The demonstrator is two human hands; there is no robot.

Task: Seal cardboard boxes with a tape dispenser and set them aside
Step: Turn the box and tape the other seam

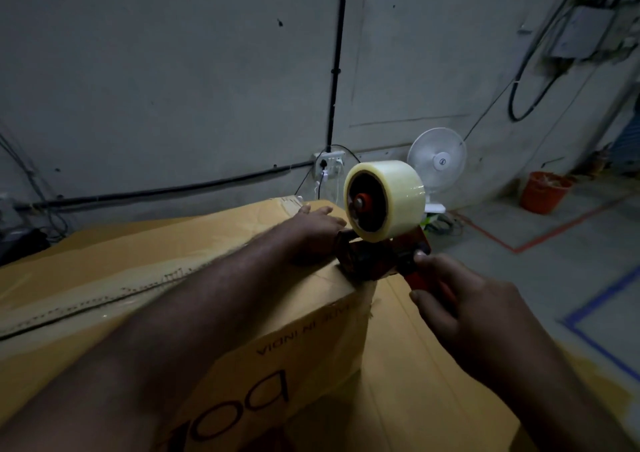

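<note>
A large tan cardboard box [156, 244] is met at its top edge by a red hand-held tape dispenser [384, 256].
The dispenser, loaded with a wide roll of clear tape [398, 202], is set against the top's right-hand edge, above the printed side. Its handle is gripped by the right hand [460, 299], fingers curled round it; the box top just beside it is pressed by the left hand [311, 233], fingers straight.

One tape dispenser [386, 223]; one fan [437, 161]; one bucket [545, 192]
</note>
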